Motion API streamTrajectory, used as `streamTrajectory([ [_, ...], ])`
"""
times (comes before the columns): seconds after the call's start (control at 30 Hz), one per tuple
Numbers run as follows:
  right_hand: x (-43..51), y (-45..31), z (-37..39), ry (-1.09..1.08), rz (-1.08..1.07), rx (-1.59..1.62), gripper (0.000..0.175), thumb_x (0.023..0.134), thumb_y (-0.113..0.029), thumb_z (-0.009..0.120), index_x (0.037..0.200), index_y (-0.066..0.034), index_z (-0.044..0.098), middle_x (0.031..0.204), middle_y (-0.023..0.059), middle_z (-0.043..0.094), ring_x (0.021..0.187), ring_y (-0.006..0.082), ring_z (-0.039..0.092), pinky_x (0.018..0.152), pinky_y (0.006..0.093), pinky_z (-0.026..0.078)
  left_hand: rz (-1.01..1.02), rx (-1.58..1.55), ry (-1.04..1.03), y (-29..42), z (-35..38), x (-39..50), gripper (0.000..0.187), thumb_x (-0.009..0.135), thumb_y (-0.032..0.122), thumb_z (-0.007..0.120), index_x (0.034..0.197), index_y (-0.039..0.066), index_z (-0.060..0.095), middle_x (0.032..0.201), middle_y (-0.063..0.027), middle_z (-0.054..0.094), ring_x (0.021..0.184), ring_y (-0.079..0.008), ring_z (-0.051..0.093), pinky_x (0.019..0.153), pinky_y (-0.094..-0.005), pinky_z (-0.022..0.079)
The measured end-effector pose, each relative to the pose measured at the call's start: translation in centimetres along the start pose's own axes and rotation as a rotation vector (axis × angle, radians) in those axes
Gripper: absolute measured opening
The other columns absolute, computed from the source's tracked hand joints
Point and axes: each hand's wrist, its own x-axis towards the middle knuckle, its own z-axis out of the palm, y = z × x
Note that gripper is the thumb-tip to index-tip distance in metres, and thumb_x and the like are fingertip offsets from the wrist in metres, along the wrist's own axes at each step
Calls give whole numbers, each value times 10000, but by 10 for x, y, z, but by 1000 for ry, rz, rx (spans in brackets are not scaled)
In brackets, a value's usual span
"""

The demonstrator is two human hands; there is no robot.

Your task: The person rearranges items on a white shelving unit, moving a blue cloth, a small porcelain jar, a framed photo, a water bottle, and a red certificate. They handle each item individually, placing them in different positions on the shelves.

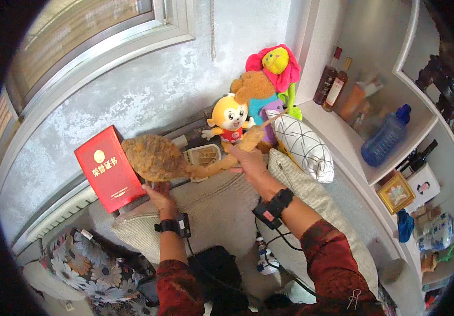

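A long-necked dried gourd [153, 158] with a mottled brown bulb is held slantwise over the cushions, its thin stem pointing to the upper right. My right hand [250, 162] is closed around the upper neck. At the lower side of the bulb, my left hand [161, 197] supports it, with its fingertips partly hidden behind. A red certificate folder [108, 170] with gold writing stands just left of the bulb. Behind the neck are a yellow monkey plush [231, 118] and a cream slotted object [203, 156], partly covered.
A grey cushion [211, 209] and a white patterned pillow [306, 146] lie before me. A flower plush [276, 63] leans at the wall. Shelves at right hold bottles [335, 89], a blue jug [385, 138] and a gold frame [397, 193]. Cables [286, 268] hang from my wrists.
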Motion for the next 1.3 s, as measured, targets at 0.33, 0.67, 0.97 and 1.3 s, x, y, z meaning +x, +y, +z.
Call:
streamTrajectory([
  [0.33, -40, -99, -68, 110, -202, 91, 320, 800, -270, 694, 991, -46, 568, 912, 68, 625, 817, 187, 641, 587, 344, 575, 150, 675, -258, -31, 9, 7, 548, 884, 319, 608, 1294, -13, 463, 1134, -121, 554, 1034, -200, 524, 906, -315, 412],
  [0.67, -99, -148, -228, 587, -435, 138, 354, 824, -240, 671, 1038, -25, 488, 975, 119, 572, 904, 243, 618, 595, 372, 595, 719, 1099, -587, -32, 28, -59, 430, 826, 194, 638, 1199, 12, 527, 1144, -169, 568, 1068, -312, 523, 930, -403, 395],
  [0.97, -85, -134, -309, 938, -567, 144, 381, 768, -236, 738, 1014, -70, 500, 890, 55, 579, 716, 180, 618, 466, 291, 519, 931, 1501, -792, -63, 30, -97, 355, 796, 208, 668, 1088, 32, 573, 1123, -126, 557, 1066, -317, 494, 975, -453, 336],
  [1.3, 30, -123, -375, 1276, -443, -142, 389, 746, -281, 750, 1002, -41, 582, 806, 59, 618, 604, 170, 600, 442, 298, 468, 995, 1630, -811, -70, 33, -95, 308, 802, 155, 626, 1065, 15, 548, 1093, -142, 544, 1054, -320, 487, 972, -461, 330],
])
